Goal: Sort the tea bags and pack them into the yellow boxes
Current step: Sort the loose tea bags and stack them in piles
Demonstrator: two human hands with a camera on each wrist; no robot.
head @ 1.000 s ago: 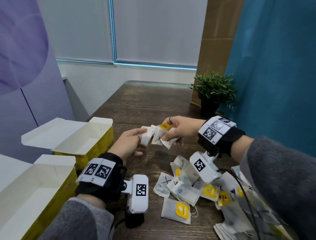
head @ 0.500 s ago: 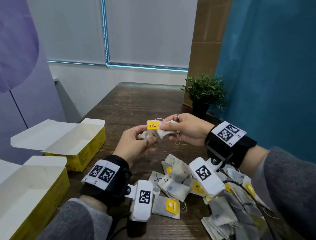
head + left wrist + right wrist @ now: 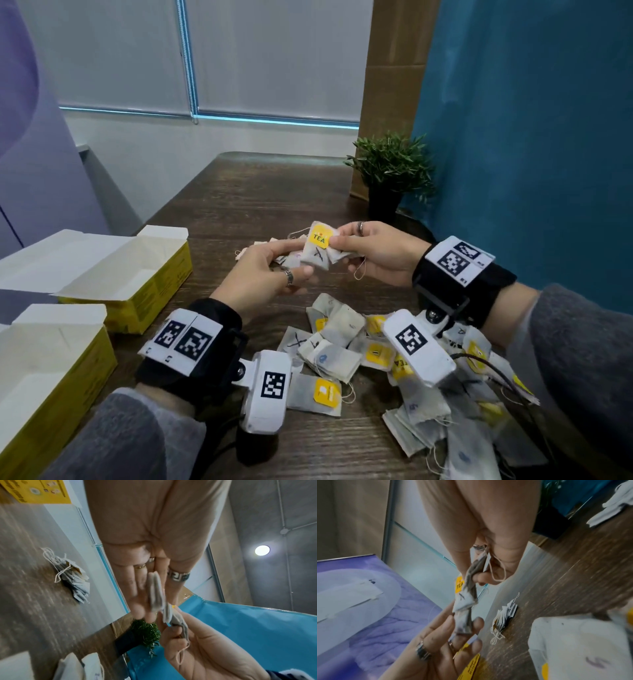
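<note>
Mostly wood table (image 3: 239, 205), blinds (image 3: 274, 58), maybe blurry bg.

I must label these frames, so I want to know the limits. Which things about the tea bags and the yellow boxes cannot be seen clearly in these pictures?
- Count of held tea bags: head view, the left hand and right hand overlap them.
- Marks on the loose pile: head view, partly covered by the wrist cameras.
- Near yellow box: head view, cut by the left edge.
- Small stack on the table: wrist views, blurred; no marks readable.

A potted plant (image 3: 390, 171) stands on the wooden table (image 3: 239, 192) beside a blue curtain (image 3: 531, 137).
</note>
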